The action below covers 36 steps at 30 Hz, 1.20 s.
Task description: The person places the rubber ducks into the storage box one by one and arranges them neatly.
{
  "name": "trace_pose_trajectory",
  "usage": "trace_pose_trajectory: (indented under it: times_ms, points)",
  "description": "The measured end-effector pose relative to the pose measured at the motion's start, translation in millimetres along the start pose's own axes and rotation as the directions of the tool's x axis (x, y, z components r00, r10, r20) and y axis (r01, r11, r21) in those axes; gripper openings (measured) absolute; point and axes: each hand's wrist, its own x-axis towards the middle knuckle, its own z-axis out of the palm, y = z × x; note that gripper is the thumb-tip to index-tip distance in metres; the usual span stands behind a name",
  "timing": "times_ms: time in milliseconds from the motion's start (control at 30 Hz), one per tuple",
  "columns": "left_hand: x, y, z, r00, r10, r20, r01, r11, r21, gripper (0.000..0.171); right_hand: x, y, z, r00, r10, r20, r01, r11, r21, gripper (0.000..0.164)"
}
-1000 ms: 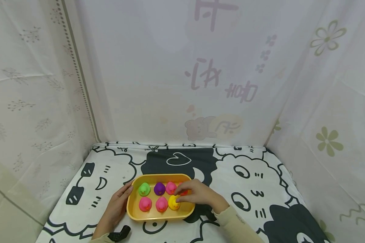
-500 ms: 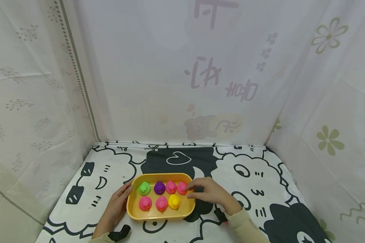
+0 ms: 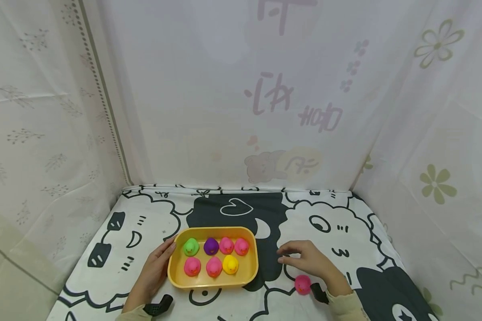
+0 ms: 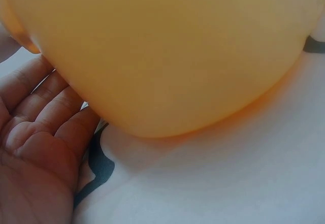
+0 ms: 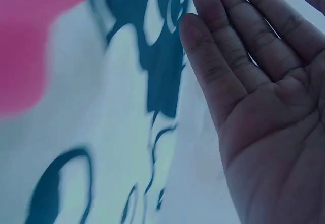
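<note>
A yellow tray (image 3: 213,283) holds several rubber ducks: a green duck (image 3: 191,246), a purple duck (image 3: 211,246), a yellow duck (image 3: 230,264) and several pink ones. My left hand (image 3: 155,264) holds the tray by its left end, thumb at the rim and fingers along the outer wall in the left wrist view. Right of the tray my right hand (image 3: 309,258) hovers with nothing in it, its fingers extended in the right wrist view. Just below that hand a pink duck (image 3: 303,284) lies on the cloth, a pink blur in the right wrist view.
A black-and-white cartoon cloth (image 3: 233,214) covers the table. Pale printed curtains (image 3: 184,111) stand behind and on both sides. A black device (image 3: 159,306) sits at my left wrist, and another dark strap (image 3: 319,293) shows at the right.
My right hand has drawn away from the tray to the right. The pink duck at the tray's right end and the one on the cloth now show in full. My left hand stays put.
</note>
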Motion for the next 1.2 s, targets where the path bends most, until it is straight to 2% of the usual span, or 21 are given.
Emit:
trace_pose_trajectory:
  times_ms: [167,333,533,667,867,1067,1200]
  points:
    - [0.7,0.4,0.2,1.000,0.004,-0.003,-0.004,1.000,0.006,0.066,-24.2,15.5,-2.5,0.995,0.102,-0.001,-0.102,0.995,0.023,0.028]
    - [0.0,2.9,1.4,1.000,0.001,0.003,-0.001,1.000,-0.007,0.065,-44.5,19.3,-6.1,0.991,0.136,0.005,-0.136,0.989,0.051,0.023]
    - [-0.6,3.1,2.1,1.000,-0.006,0.003,0.006,1.000,-0.017,0.064,-62.5,20.7,-3.9,0.982,0.186,0.024,-0.187,0.981,0.054,0.025]
    - [-1.8,4.1,2.4,1.000,-0.004,-0.001,0.004,1.000,-0.014,0.064,-70.0,20.2,1.7,0.977,0.213,-0.013,-0.213,0.977,0.017,0.025]
    - [-1.4,2.3,2.4,1.000,-0.004,0.000,0.004,1.000,-0.010,0.065,-81.3,17.9,2.2,0.971,0.217,-0.101,-0.219,0.976,-0.009,0.024]
    - [-1.1,1.6,1.6,1.000,-0.009,-0.011,0.009,1.000,-0.008,0.066,-90.3,23.5,6.1,0.982,0.143,-0.123,-0.142,0.990,0.012,0.017]
    - [-0.5,1.7,1.1,1.000,-0.017,-0.010,0.017,1.000,-0.010,0.067,-92.9,25.1,8.8,0.982,0.121,-0.145,-0.122,0.993,0.004,0.017]
